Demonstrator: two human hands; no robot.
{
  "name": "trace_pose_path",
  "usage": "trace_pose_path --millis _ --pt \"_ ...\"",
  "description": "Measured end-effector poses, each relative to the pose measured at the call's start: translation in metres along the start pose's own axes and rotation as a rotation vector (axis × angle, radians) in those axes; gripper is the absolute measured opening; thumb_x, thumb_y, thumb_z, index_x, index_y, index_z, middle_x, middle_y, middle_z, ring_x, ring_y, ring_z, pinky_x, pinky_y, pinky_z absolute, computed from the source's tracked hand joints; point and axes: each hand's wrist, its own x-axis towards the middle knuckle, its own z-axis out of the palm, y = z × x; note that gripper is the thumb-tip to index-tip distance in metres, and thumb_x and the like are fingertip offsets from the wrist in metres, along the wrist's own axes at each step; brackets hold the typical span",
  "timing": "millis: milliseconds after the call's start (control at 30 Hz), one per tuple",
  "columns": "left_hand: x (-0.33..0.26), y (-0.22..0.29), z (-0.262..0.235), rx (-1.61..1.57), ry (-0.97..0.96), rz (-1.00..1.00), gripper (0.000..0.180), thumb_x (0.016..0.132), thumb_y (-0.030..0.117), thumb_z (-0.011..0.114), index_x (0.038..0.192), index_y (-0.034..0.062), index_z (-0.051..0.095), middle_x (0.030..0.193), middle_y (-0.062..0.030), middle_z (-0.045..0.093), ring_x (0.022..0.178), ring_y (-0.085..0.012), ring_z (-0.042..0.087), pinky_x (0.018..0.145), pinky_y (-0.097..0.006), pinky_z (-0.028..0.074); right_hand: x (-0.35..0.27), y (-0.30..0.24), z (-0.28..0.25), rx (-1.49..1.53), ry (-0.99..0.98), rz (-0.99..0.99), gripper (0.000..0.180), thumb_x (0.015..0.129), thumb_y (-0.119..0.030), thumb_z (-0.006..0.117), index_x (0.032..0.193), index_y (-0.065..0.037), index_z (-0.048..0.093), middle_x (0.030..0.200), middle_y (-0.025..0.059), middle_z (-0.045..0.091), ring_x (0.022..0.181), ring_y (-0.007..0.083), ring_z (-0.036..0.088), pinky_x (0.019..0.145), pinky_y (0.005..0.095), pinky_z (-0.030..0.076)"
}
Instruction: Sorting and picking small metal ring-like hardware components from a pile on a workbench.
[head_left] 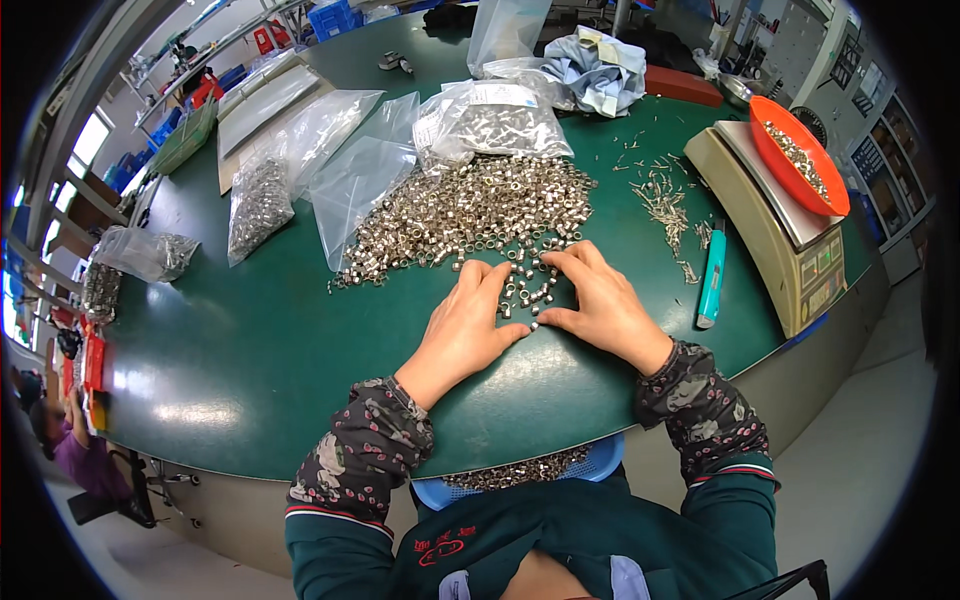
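Observation:
Both of my hands rest on the green tabletop, curved around a small loose group of shiny metal rings (pixel 527 285). My left hand (pixel 462 325) lies at the group's left side, thumb and forefinger spread apart. On the right side my right hand (pixel 607 312) holds the same curved pose, its fingers apart. A single small ring (pixel 534 326) sits between the two thumb tips, and neither hand visibly grips it. Just beyond my fingers spreads a large heap of similar short metal rings (pixel 480 205). Below the table's near edge, a blue basket (pixel 603 458) contains more small metal parts.
Filled plastic bags (pixel 505 120) stand behind the heap; another bag (pixel 262 205) lies left. To the right are thin metal pins (pixel 662 203), a teal utility knife (pixel 712 275) and a scale (pixel 765 215) carrying an orange bowl (pixel 795 160). A person (pixel 85 450) sits far left.

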Motion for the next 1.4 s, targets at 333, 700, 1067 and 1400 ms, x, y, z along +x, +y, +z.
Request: trace_pose_path --millis 333,700,1067,1400 --pt "-0.001 -0.003 -0.005 -0.042 -0.071 -0.017 0.059 0.069 0.017 0.078 0.121 0.0043 0.051 0.111 -0.0131 0.048 0.099 -0.0316 0.057 0.082 -0.041 0.049 -0.003 -0.002 0.0 0.001 -0.072 -0.067 0.043 0.069 -0.016 0.078 0.107 -0.007 0.058 0.101 0.0115 0.052 0.095 0.0304 0.058 0.079 0.0396 0.048" --pt "0.003 -0.004 -0.005 -0.031 -0.057 0.033 0.047 0.072 0.015 0.076 0.114 0.0061 0.058 0.106 -0.0086 0.05 0.088 -0.0244 0.056 0.078 -0.036 0.048 0.001 -0.014 0.009 -0.017 -0.034 -0.147 0.05 0.07 -0.014 0.07 0.116 -0.003 0.054 0.102 0.0145 0.05 0.093 0.032 0.056 0.079 0.0402 0.047" --pt "0.003 -0.008 0.002 -0.033 0.004 0.057 0.029 0.078 0.01 0.07 0.105 0.0055 0.061 0.098 -0.0072 0.052 0.075 -0.0197 0.055 0.07 -0.033 0.048 0.006 -0.008 0.019 -0.042 -0.044 -0.157 0.03 0.071 -0.012 0.071 0.098 -0.008 0.059 0.093 0.0099 0.051 0.087 0.029 0.058 0.074 0.0398 0.048" --pt "-0.002 -0.011 -0.009 -0.119 -0.064 0.066 0.025 0.078 0.002 0.068 0.102 0.0037 0.062 0.096 -0.0071 0.05 0.074 -0.0169 0.053 0.069 -0.029 0.047 0.003 -0.022 0.018 -0.076 -0.034 -0.125 0.024 0.076 -0.022 0.071 0.092 -0.01 0.058 0.092 0.0092 0.05 0.089 0.0287 0.059 0.072 0.0419 0.049"
